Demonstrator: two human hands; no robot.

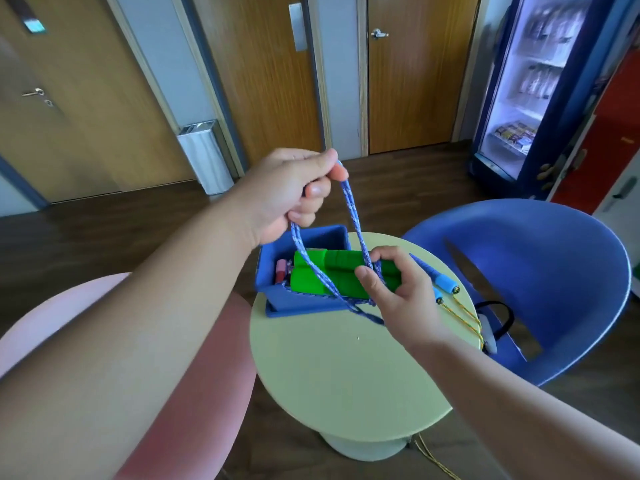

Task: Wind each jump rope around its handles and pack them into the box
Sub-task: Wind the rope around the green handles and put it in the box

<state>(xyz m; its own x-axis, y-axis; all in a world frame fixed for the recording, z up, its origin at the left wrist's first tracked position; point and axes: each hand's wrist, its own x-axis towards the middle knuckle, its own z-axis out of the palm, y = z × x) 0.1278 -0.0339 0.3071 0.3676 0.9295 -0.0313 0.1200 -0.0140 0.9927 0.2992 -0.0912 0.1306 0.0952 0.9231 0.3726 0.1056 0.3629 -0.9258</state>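
Mid-wind on the green-handled rope. Pinching a loop of blue rope (351, 209) high at 12 o'clock with the left grip (287, 195), thumb and fingers closed tight on the cord. Clamping both green handles (329, 271) side by side in the right grip (398, 292), fingers curled round their 3 o'clock end, right over the mouth of the box (304, 308). Shows a couple of turns crossing the handles, plus a slack tail dangling at 6 o'clock down the box front.

Calls next, by the look of it, for bringing that raised loop down and round the handles under tension so the turns don't slip. Then taking up the tail and dropping the bundle in.

Counting now: three ropes in sight.
- One in hand, two green handles.
- One waiting on the bench (346, 375) at 3 o'clock, two blue handles (445, 282), yellow cord (465, 318) trailing off the edge.
- One seemingly packed, only a pink handle (281, 270) showing at the box's 9 o'clock side.

One box. Two chairs: blue chair (554, 258) at 3 o'clock, pink chair (214, 375) at 9.
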